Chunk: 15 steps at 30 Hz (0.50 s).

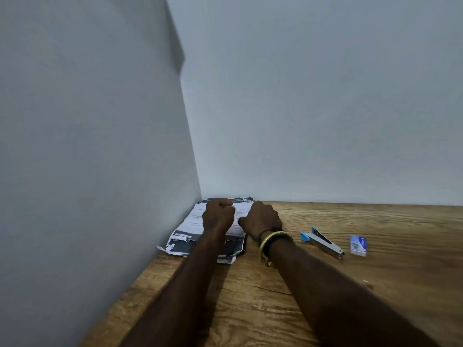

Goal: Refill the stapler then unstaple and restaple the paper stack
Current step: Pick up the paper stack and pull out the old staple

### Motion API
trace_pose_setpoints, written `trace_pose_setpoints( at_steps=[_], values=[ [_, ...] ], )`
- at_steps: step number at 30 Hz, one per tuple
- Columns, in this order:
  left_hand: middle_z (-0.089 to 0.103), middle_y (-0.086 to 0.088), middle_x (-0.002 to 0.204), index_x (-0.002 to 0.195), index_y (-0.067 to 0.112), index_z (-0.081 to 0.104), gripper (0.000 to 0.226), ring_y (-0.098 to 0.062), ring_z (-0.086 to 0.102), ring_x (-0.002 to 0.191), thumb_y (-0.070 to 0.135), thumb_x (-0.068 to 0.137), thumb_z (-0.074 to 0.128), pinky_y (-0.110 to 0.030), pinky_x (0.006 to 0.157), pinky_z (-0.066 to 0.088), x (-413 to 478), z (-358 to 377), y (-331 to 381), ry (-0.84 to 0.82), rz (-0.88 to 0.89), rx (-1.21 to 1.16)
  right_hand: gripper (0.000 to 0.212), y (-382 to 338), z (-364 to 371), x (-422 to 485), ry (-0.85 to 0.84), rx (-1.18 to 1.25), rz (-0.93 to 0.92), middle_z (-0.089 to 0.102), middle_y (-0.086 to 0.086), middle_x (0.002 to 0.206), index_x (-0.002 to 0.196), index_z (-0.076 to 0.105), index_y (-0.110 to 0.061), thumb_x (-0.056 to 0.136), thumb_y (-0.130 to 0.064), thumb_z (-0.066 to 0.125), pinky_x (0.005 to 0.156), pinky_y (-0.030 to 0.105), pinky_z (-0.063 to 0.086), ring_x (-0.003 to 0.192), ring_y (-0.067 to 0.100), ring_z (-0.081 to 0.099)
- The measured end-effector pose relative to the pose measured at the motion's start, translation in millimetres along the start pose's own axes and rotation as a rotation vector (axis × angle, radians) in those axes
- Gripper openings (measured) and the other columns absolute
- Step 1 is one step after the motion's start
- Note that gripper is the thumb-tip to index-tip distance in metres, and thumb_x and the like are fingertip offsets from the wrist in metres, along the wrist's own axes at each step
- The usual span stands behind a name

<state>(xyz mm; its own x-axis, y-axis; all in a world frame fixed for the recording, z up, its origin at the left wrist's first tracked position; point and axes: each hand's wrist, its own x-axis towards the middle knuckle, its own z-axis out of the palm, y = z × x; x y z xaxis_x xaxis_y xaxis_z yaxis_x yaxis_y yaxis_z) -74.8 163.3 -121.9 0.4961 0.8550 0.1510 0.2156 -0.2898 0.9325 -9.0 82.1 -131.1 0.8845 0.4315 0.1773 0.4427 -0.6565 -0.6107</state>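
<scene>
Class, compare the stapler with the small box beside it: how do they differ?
The stapler is long, narrow and grey with a light blue end; the box is short, blocky, blue and white. The stapler lies nearer the paper stack; the box lies farther right. Both rest on the wooden table, untouched.

- Paper stack [185,234]: printed sheets in black and white with ragged, torn-looking edges. It lies flat on the wooden table [325,296], tucked right up against the left wall [100,171] at the far edge, and the near corners fan out unevenly.
- Stapler [323,241]: a slim silver body with blue plastic at one end. It's down on the table to the right of the stack and set diagonally, blue end toward the papers.
- Staple box [359,244]: small, blue and white, lying flat just right of the stapler and apart from it.
</scene>
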Motion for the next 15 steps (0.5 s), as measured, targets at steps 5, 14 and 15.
trace_pose_setpoints(
  at_steps=[5, 14, 15],
  values=[
    [0.073, -0.004, 0.120, 0.105, 0.019, 0.074, 0.024, -0.026, 0.063, 0.118, 0.012, 0.085, 0.065, -0.032, 0.105, 0.047, 12.7, -0.5, -14.4, 0.007, -0.083, 0.012, 0.037, -6.8, 17.4, 5.2, 0.011, -0.022, 0.047, 0.068, 0.011, 0.127, 0.119, 0.066, -0.016, 0.086, -0.029, 0.072, 0.089, 0.037, 0.056, 0.118, 0.034, 0.067],
    [0.074, -0.002, 0.118, 0.102, 0.020, 0.074, 0.019, -0.026, 0.063, 0.116, 0.018, 0.086, 0.062, -0.032, 0.100, 0.047, 15.4, 2.1, -19.8, 0.060, -0.075, 0.003, 0.032, -8.2, 14.2, 14.4, 0.035, 0.297, 0.202, 0.071, 0.015, 0.127, 0.116, 0.071, -0.013, 0.086, -0.022, 0.066, 0.091, 0.036, 0.054, 0.117, 0.039, 0.067],
    [0.074, -0.002, 0.117, 0.102, 0.020, 0.074, 0.019, -0.026, 0.064, 0.115, 0.020, 0.087, 0.062, -0.032, 0.099, 0.046, 15.7, 2.1, -19.6, 0.073, -0.070, 0.000, 0.030, -8.7, 14.3, 13.9, 0.036, 0.303, 0.207, 0.072, 0.014, 0.124, 0.113, 0.072, -0.014, 0.084, -0.022, 0.067, 0.089, 0.035, 0.055, 0.115, 0.039, 0.068]
  ],
)
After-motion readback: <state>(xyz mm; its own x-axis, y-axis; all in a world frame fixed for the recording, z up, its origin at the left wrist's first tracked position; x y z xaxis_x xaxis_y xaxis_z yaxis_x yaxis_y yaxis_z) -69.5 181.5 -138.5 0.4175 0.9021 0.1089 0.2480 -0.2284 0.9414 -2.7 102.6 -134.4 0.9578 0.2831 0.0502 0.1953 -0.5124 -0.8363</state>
